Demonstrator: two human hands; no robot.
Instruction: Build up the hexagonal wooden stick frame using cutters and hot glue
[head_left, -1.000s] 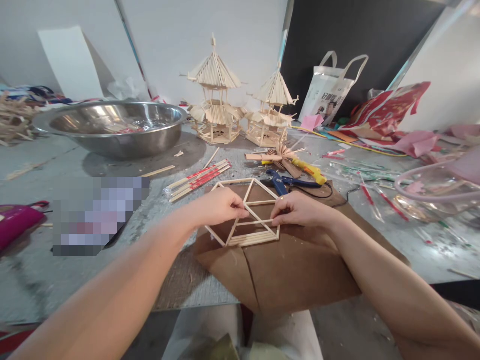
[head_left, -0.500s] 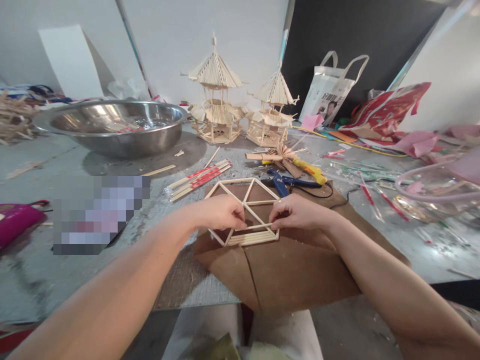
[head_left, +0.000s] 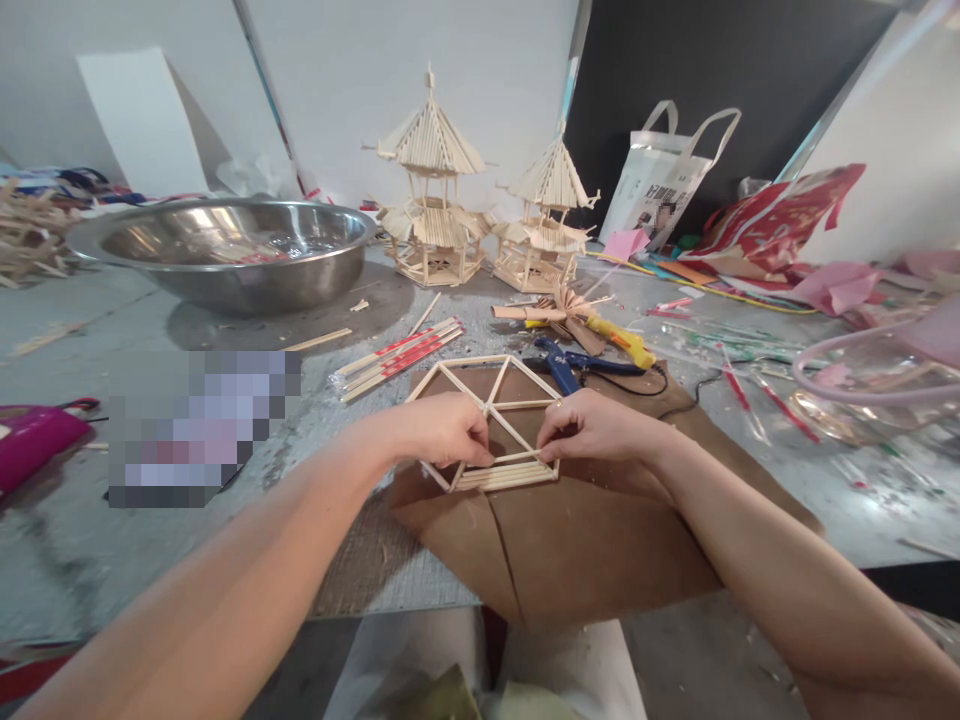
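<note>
A hexagonal frame of pale wooden sticks (head_left: pixel 477 361), with spokes crossing at its middle, lies on brown cardboard (head_left: pixel 585 540). Several sticks (head_left: pixel 504 477) fill its near section side by side. Just beyond them, a thin wooden stick (head_left: pixel 516 457) spans between my two hands. My left hand (head_left: pixel 454 428) pinches its left end, fingers closed, over the frame's left part. At the right end, my right hand (head_left: pixel 583 425) is closed in a pinch as well. Fingers partly hide the stick's ends and both side corners of the frame.
Beyond the frame lie a blue-handled cutter (head_left: pixel 559 365), a yellow glue gun (head_left: pixel 619 340) and packaged chopsticks (head_left: pixel 405 358). Two stick pagodas (head_left: pixel 431 150) stand behind, right of a steel basin (head_left: pixel 247 285). A blurred-out flat object (head_left: pixel 210 430) is at left.
The stick between my hands has shifted slightly toward me, closer to the sticks filling the near section. Both hands keep their pinch.
</note>
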